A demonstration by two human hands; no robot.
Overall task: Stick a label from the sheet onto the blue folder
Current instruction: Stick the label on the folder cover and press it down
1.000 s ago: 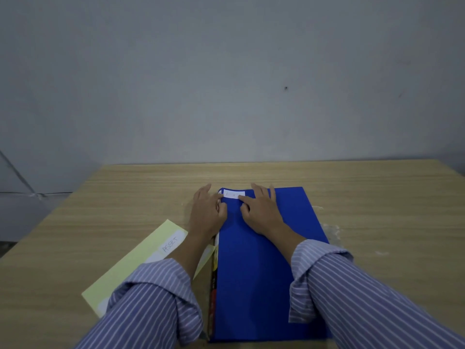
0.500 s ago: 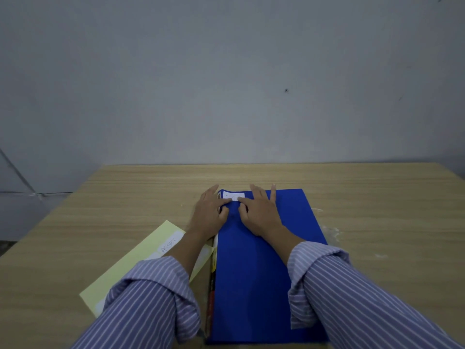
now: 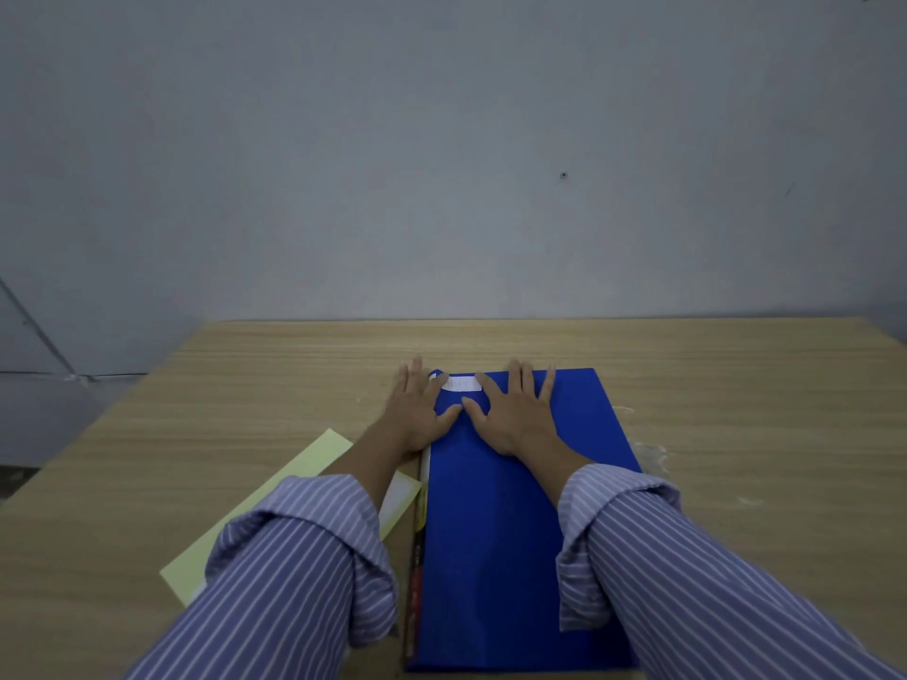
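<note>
The blue folder (image 3: 495,522) lies lengthwise on the wooden table in front of me. A small white label (image 3: 460,383) sits on its far left corner. My left hand (image 3: 417,407) lies flat with straight fingers at the folder's left edge, its index finger touching the label's left end. My right hand (image 3: 515,412) lies flat on the folder, its index finger at the label's right end. The two thumbs meet below the label. The pale yellow label sheet (image 3: 294,488) lies left of the folder, partly under my left forearm.
The wooden table (image 3: 736,409) reaches back to a grey wall. A few pale smears mark the tabletop just right of the folder. My striped sleeves cover the near part of the folder and the sheet.
Both hands have spread flatter, with fingers sliding apart toward the label's two ends. The folder and sheet have not moved.
</note>
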